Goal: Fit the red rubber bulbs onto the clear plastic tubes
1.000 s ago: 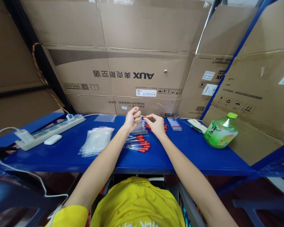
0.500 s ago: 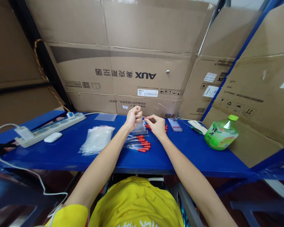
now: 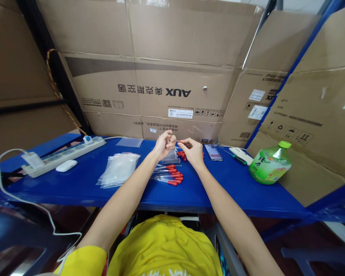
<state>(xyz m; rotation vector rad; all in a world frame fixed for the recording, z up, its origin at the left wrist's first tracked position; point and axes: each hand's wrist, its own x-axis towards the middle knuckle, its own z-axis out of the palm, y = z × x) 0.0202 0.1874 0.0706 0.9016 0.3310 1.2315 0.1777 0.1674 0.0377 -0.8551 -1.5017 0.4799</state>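
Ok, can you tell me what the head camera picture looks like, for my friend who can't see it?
A person's left hand and right hand pinch a small red-tipped dropper together above a blue table. More red-bulbed droppers lie below them, with plastic bags left, a green bottle right and cardboard boxes behind.

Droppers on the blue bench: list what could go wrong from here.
1. The dropper pinched between the left hand and right hand looks thin and may snap if pressed hard.
2. The piled droppers lie loose beside the left forearm; a sweep could roll them off the bench.
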